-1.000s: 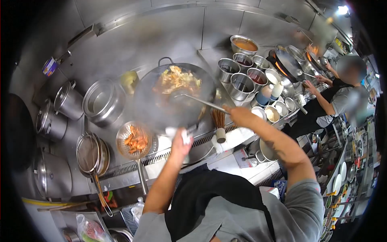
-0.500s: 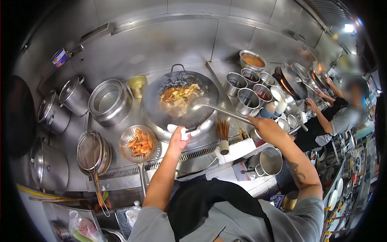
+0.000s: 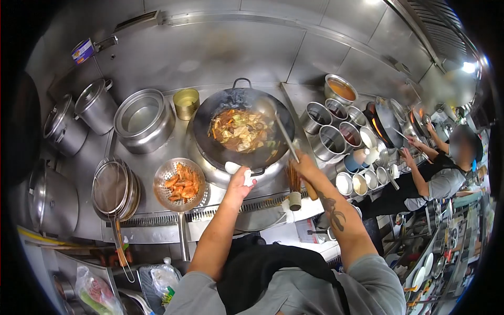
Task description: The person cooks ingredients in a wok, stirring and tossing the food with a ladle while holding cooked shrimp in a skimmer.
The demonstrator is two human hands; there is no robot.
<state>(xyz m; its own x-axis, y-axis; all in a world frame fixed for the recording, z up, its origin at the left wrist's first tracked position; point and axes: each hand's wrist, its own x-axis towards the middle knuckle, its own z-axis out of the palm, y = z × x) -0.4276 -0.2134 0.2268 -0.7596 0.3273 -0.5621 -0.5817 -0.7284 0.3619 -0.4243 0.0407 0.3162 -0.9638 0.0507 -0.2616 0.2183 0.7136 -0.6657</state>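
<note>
A black wok sits on the stove with a steaming stir-fry of pale leafy pieces and orange strips in it. My left hand is closed on a folded white cloth at the wok's near handle. My right hand grips the long handle of a metal ladle. The ladle's bowl, blurred, is over the far right part of the wok. Below my right hand stands a bamboo wok brush. Left of the wok, a perforated strainer holds orange prawns.
A metal pot and an open can stand left of the wok, with stacked mesh strainers nearer me. Several sauce containers and a bowl of orange liquid are at right. Beyond them a co-worker handles another wok.
My right hand has moved left and the ladle's bowl has swung to the wok's far right. The food lies more spread out. My left hand stays at the near handle.
</note>
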